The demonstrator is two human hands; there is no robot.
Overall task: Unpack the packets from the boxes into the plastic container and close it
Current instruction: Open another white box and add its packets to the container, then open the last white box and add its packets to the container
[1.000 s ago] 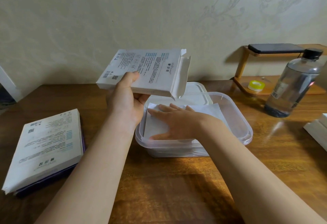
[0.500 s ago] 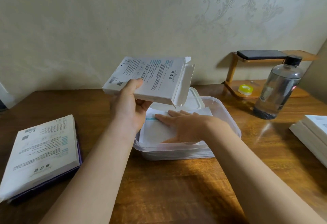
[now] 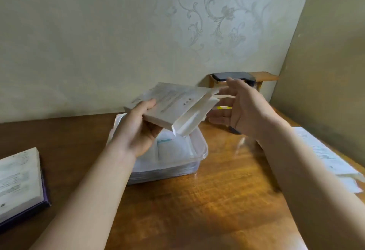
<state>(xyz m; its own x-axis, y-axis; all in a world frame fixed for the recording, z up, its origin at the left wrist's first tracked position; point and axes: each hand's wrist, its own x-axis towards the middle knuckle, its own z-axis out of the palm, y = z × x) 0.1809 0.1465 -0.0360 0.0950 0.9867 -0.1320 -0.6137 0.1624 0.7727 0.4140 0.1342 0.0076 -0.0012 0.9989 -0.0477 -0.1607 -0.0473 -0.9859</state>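
Note:
My left hand (image 3: 136, 131) grips a flat white box (image 3: 173, 105) by its near edge and holds it tilted above the clear plastic container (image 3: 201, 151). The box's end flap hangs open on the right side. White packets (image 3: 173, 149) lie inside the container, which stands on the wooden table. My right hand (image 3: 237, 107) hovers just right of the box's open end, fingers spread and relaxed, holding nothing. The frame is blurred by motion.
A white box on a purple one (image 3: 17, 182) lies at the left table edge. More white boxes (image 3: 324, 155) lie at the right. A dark phone (image 3: 233, 77) rests on a small wooden shelf against the wall. A bottle's base (image 3: 235, 130) shows behind my right hand.
My right hand has lifted off the packets in the container and risen to the open end of the box. The view has swung to the right.

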